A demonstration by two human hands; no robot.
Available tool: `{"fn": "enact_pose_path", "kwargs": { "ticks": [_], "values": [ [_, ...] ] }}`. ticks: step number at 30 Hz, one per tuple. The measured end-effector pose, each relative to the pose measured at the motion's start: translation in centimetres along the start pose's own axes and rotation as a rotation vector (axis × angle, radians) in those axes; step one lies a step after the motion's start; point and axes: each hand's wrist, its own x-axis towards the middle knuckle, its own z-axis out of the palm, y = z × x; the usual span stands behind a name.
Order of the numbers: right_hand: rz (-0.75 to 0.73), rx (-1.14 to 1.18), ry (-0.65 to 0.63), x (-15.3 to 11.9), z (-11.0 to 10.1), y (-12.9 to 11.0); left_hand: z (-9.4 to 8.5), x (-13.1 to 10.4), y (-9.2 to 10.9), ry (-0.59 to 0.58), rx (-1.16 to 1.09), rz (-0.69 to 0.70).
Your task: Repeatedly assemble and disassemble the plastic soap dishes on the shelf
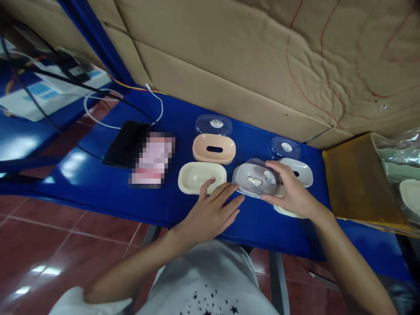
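My right hand [292, 192] grips a clear-lidded grey soap box [254, 179] by its right end, just above the blue table [108, 183]. My left hand [211, 212] lies flat on the table with its fingers spread, its fingertips close to the grey box and to a cream soap dish [198, 175]. Behind the cream dish sit a pink drain tray [214, 148] and a clear lid [213, 124]. A white tray [302, 170] and another clear lid [285, 148] lie behind my right hand. A cream piece [287, 212] shows under my right palm.
A black phone [126, 142] and a blurred pink card [152, 159] lie at the table's left, with white cable [98, 109] behind. A cardboard wall [246, 65] backs the table. A cardboard box [357, 183] with bagged dishes stands at the right. Red floor tiles lie below.
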Motion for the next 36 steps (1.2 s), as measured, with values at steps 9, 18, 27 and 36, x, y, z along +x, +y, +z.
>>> {"fn": "enact_pose_path", "kwargs": {
  "ticks": [9, 18, 27, 36],
  "values": [
    [-0.03, -0.112, -0.069, 0.6, 1.0, -0.3, 0.8, -0.7, 0.1, 0.049, -0.036, -0.017],
    [-0.076, -0.194, -0.039, 0.6, 1.0, -1.1, 1.5, -0.9, 0.1, 0.061, -0.031, 0.021],
    [-0.058, -0.199, -0.068, 1.2, 0.5, -1.3, 1.6, -0.8, 0.0, 0.049, -0.015, 0.007],
    [-0.033, -0.189, -0.116, 1.5, 0.2, -1.6, 1.4, -0.9, 0.0, 0.024, 0.002, 0.016]
  ]
}}
